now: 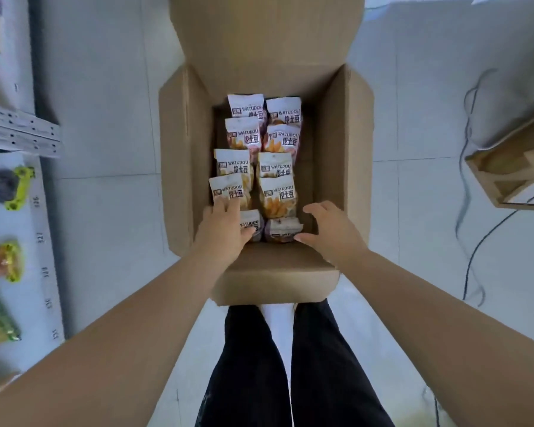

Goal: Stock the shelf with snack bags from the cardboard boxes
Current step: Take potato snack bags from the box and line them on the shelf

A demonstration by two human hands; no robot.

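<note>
Item: open cardboard box (336,149), on the pale tiled floor (105,118), flaps spread, just in front of a standing person in black trousers (244,365).

Contents: white snack bags (275,195) printed WATUDOU, in two columns running from the near wall to the far wall, overlapping one another.

Left hand (225,229): inside the box at the near left. Its fingers lie over the lower edge of the left-column bag (228,189), and its thumb touches the flat bag (253,224) below. I cannot tell whether it grips or only rests.

Right hand (330,229): released, fingers spread and loosely bent, holding nothing. Its thumb tip is at the near-right bag (282,229).

Surroundings: shelf (22,134) along the left with hanging packets, a second box (506,174) at the right edge, and a dark cable (475,248) on the floor.
</note>
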